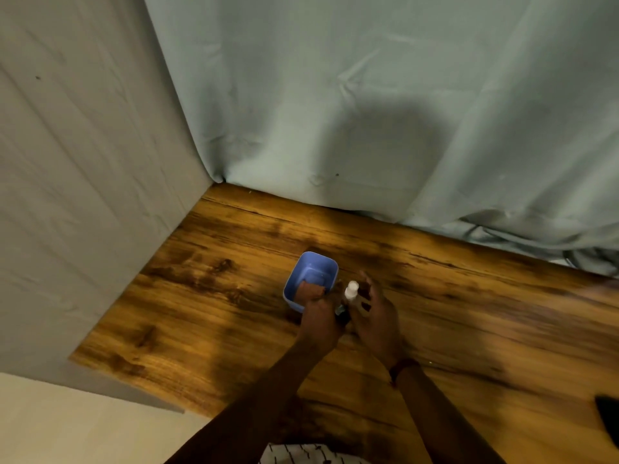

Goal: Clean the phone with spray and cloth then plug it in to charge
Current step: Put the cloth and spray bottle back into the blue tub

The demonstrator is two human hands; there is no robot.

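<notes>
A small spray bottle (351, 290) with a white cap stands upright just right of a blue container (320, 262). My right hand (375, 316) is curled around the bottle from the right, fingers reaching past its cap. A brown cloth (310, 290) lies in the near side of the container. My left hand (318, 321) is at the container's near rim, fingers curled onto the cloth. A small dark object (341, 312) shows between my two hands; I cannot tell what it is.
The wooden table (201, 296) has a grey wall panel on its left and a pale green curtain (368, 112) behind it. A flat black object (608, 416) lies at the right edge of view. Curtain folds bunch on the far right of the table.
</notes>
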